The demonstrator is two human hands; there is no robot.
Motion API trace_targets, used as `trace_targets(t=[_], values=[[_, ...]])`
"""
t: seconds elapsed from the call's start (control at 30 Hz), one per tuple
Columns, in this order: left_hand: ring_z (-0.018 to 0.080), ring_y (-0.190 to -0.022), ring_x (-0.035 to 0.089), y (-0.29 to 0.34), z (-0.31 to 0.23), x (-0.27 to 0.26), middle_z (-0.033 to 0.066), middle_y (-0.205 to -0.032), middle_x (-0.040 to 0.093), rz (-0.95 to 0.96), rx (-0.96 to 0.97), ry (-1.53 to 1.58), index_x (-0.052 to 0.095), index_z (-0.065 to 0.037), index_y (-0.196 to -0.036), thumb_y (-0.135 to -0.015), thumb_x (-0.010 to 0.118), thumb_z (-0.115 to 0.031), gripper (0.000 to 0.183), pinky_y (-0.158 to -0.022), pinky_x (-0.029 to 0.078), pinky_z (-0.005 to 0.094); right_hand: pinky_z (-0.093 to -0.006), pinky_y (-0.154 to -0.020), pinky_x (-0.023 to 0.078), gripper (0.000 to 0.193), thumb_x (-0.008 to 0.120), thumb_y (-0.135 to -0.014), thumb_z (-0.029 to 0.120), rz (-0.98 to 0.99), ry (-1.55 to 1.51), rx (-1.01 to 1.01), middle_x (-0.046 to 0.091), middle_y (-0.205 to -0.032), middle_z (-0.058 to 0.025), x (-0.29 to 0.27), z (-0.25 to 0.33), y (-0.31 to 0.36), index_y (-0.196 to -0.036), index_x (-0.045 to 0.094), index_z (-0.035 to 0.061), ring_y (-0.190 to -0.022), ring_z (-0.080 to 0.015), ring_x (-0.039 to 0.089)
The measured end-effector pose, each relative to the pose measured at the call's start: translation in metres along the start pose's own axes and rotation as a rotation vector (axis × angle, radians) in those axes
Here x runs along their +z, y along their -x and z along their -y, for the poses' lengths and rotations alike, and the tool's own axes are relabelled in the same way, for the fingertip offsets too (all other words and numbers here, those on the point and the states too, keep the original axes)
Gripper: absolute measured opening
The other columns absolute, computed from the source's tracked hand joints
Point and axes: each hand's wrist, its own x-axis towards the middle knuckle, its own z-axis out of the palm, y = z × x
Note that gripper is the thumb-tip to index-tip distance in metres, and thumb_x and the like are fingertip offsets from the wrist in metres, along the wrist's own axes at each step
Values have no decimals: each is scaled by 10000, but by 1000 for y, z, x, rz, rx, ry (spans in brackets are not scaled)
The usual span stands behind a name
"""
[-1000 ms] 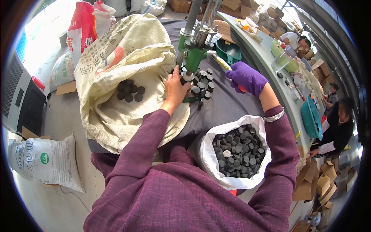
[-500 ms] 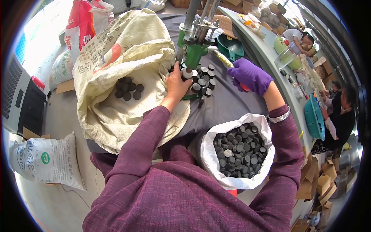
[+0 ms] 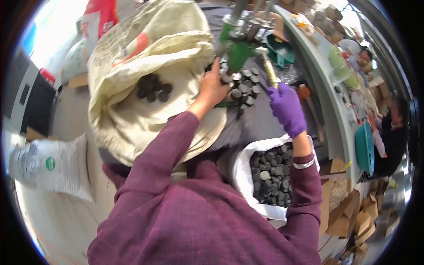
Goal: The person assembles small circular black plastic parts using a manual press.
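At the foot of a green hand press, my bare left hand has its index finger stretched upward and its thumb bent round. Between them is a pale-topped round cap, right below the ram. My right hand, in a purple knitted glove, is closed round the lower end of the tape-wrapped press lever, which slopes down toward me. Several grey-topped round caps lie close to the right of the press. Dark round discs rest on the cream woven sack at left.
A white sack full of black caps stands below my right forearm. Beyond the glove lies a hammer; a teal scoop sits farther back. A long bench runs along the right, with co-workers behind it.
My right hand has closed on the lever and come down and nearer, swinging the lever toward me. My left hand stays at the press foot. The whole view has shifted slightly.
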Motion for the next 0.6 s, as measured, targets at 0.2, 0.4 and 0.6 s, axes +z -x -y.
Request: trace_targets(t=[0.2, 0.4, 0.6], values=[[365, -1036, 618, 3, 13, -83, 232, -1059, 658, -59, -53, -377, 696, -9, -1034, -746, 673, -153, 323, -906, 480, 456, -271, -422, 402, 207, 537, -980, 234, 100, -37, -17, 510, -615, -14, 3, -18, -19, -939, 551, 32, -463, -105, 491], [355, -1137, 523, 28, 32, -132, 199, -1112, 634, 78, -101, -1039, 736, -3, -912, -730, 643, -228, 304, -851, 429, 501, -294, -434, 420, 244, 537, -986, 242, 228, -212, 127, 525, -627, -41, -30, 33, -10, -921, 549, 7, -466, -139, 505], [343, -1113, 516, 34, 39, -129, 189, -1133, 612, 113, -112, -1016, 748, 2, -873, -738, 695, -190, 241, -857, 445, 471, -348, -476, 450, 307, 570, -930, 223, 487, 232, -27, 601, -611, -83, -78, 62, -48, -778, 619, -38, -479, -175, 570]])
